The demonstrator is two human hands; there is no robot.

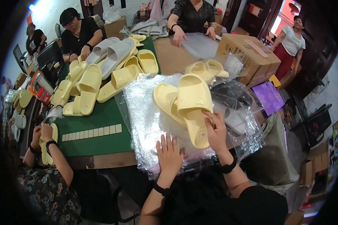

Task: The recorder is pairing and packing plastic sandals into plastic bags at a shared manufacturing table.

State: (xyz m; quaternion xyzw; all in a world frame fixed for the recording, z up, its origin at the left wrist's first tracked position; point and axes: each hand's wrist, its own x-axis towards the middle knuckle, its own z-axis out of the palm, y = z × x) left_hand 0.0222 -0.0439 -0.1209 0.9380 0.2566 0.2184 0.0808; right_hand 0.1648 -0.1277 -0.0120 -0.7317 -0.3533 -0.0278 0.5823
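Yellow slipper pair (187,107) lengthwise toward person, right fingers (214,129) pinching, left fingers (169,144) spread.

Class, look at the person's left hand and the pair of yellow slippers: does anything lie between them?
Nothing visible. The left hand rests flat on the clear plastic bags; only bare plastic separates it from the yellow slippers, which the right hand already touches.

Brown cardboard box (248,52) beyond clear bags (146,123)
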